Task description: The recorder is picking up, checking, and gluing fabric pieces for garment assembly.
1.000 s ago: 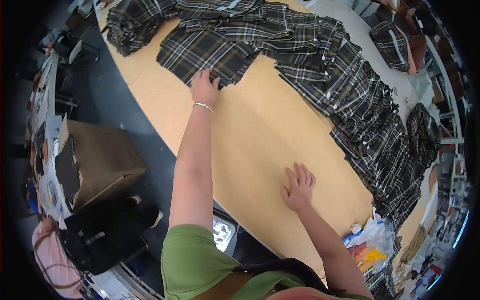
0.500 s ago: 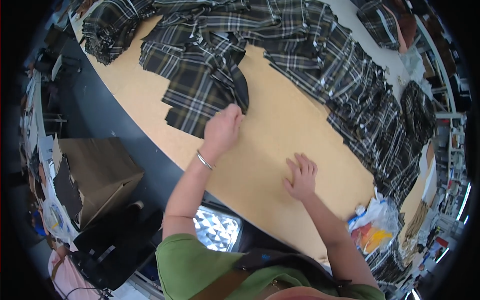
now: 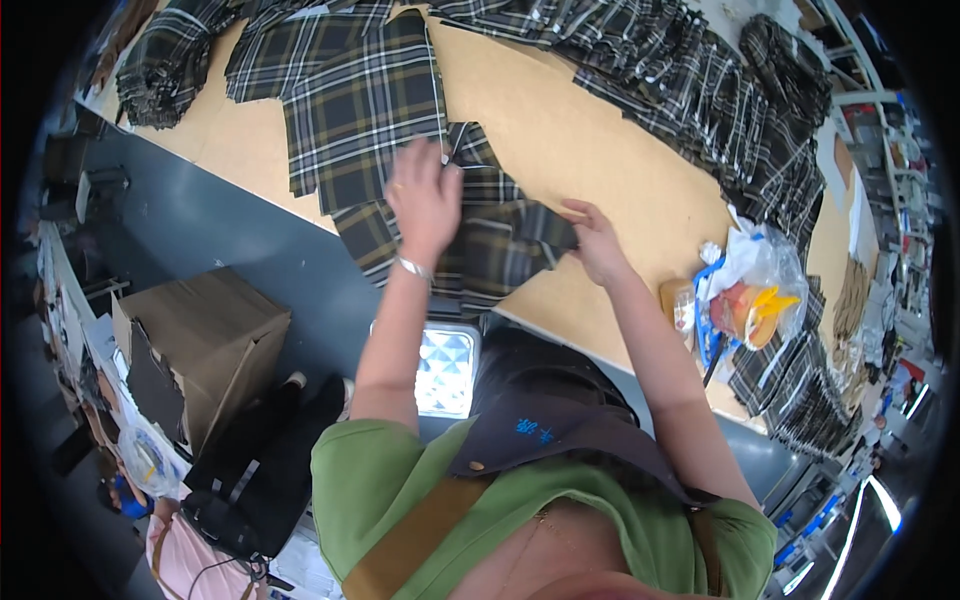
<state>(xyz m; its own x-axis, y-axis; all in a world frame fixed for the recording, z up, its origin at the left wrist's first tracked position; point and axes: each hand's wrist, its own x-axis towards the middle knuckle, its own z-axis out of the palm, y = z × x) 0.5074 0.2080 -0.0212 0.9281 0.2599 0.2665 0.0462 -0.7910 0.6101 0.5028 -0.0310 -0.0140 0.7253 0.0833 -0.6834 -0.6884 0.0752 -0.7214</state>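
Dark plaid cut fabric pieces (image 3: 360, 100) lie overlapping across the near part of the tan table. My left hand (image 3: 425, 205), slightly blurred at the fingertips, rests over them with fingers extended and holds nothing that I can see. To its right, my right hand (image 3: 598, 248) pinches the right corner of a plaid fabric piece (image 3: 500, 250) between thumb and fingers. That piece is smeared by motion and spreads beneath my left wrist, its near part reaching over the table's front edge.
Plaid bundles (image 3: 165, 65) lie at the far left, and a long row of plaid pieces (image 3: 690, 100) runs along the far right. A clear plastic bag (image 3: 765, 265) with orange and yellow things sits right of the table (image 3: 570, 150). A brown cardboard box (image 3: 215, 340) stands lower left.
My right hand has gone from resting bare on the table to gripping a fabric corner. The left has let go of the cloth's edge, and the pieces have shifted closer to me.
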